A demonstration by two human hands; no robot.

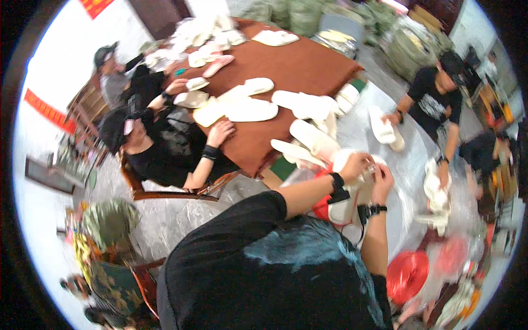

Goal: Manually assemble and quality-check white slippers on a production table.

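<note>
My left hand (359,166) and my right hand (383,183) meet in front of me at the near edge of the work surface. Both have their fingers pinched together, around something small and pale that I cannot make out. White slipper shapes lie just behind and under them, partly hidden by my hands. Beside my left hand is a cream slipper (314,138), with another slipper (296,152) overlapping it. Below my wrists, between my forearms, shows a white slipper (341,213) next to something red.
A brown-covered table (300,66) holds several white slippers and a pink slipper (218,65). Two people sit along its left side. Right of me, a person handles slippers over a grey table (404,181). A red plastic roll (407,276) sits low right; green sacks (410,52) stand behind.
</note>
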